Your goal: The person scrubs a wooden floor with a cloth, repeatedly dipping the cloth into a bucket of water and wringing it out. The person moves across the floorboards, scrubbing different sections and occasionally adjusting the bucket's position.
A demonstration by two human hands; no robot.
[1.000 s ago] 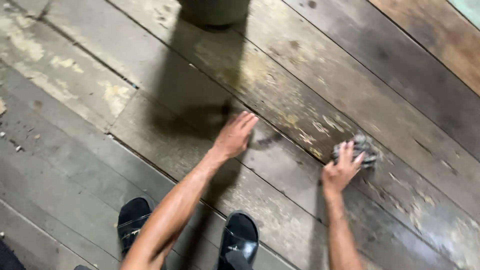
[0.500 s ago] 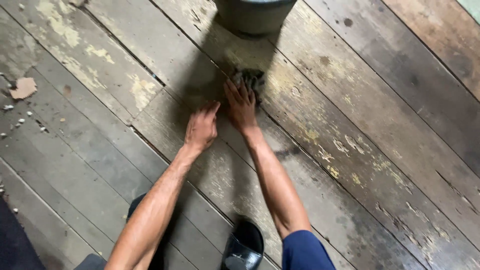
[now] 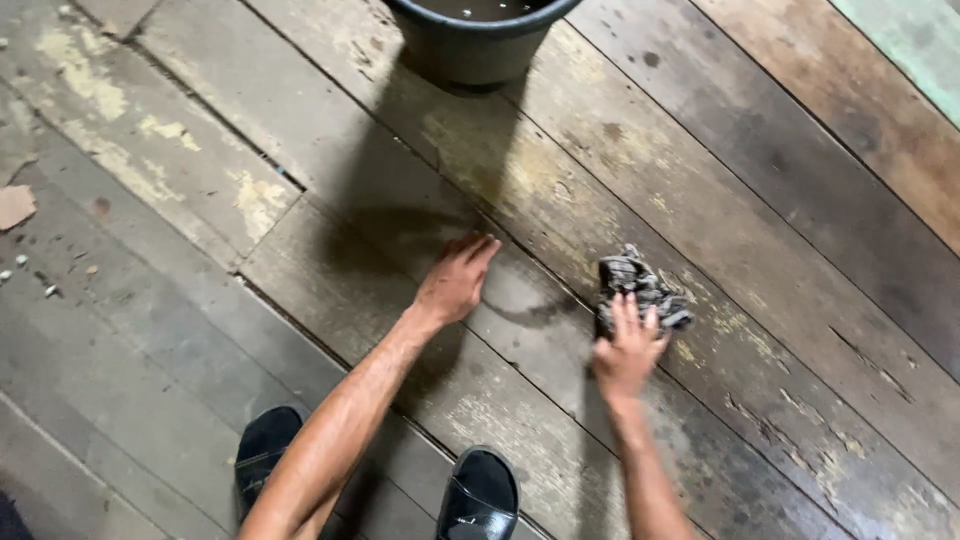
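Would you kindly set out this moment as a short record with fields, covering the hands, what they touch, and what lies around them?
Setting: worn wooden plank floor, paint flaking in patches
Left hand: flat on the planks, fingers together, holding nothing
Right hand: pressed on a crumpled grey rag lying on the floor
Bucket: dark, at the top edge, liquid visible inside
Feet: two black slippers at the bottom edge
Debris: a pale scrap and small crumbs at the left edge
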